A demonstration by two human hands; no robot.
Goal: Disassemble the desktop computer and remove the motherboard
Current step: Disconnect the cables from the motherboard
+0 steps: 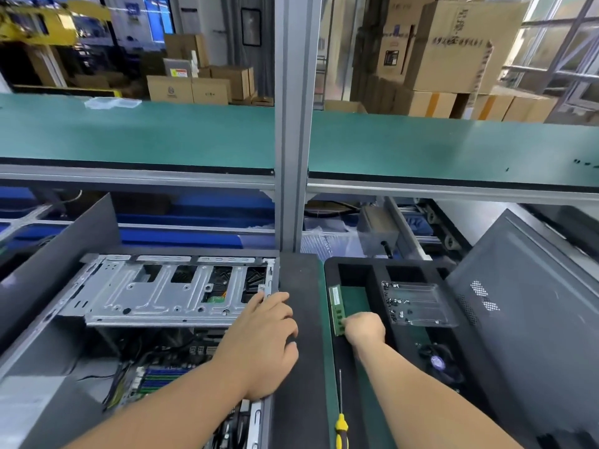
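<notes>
From the head view, the opened desktop computer [139, 319] lies on the worktop [327, 367] at lower left, its side off. A bare metal drive cage [162, 293] spans the upper part of the case. Below it the motherboard [162, 374] sits inside, only partly seen: blue and green memory slots and some dark cables show, while the rest is hidden under the cage and behind the left forearm.

The left hand [262, 345] rests on the case's right edge, fingers spread and relaxed, the fingertips [259, 298] touching the corner of the drive cage; it grasps nothing.

The right hand [364, 328] reaches into a black foam tray [356, 267] just right of the case. Its fingers are curled down at the near end of a green memory stick [336, 307] that stands on edge along the tray's left compartment; the fingertips are hidden under the hand, so whether they pinch it or merely touch it I cannot tell.

In the next compartment lies a clear plastic box [418, 303] with small dark parts, too blurred to name. A dark round part [437, 364] sits nearer, hard to make out. A yellow-handled screwdriver [341, 416] lies on the worktop by the right forearm, its handle cut off by the lower frame edge. The grey side panel [525, 303] leans at far right.
</notes>
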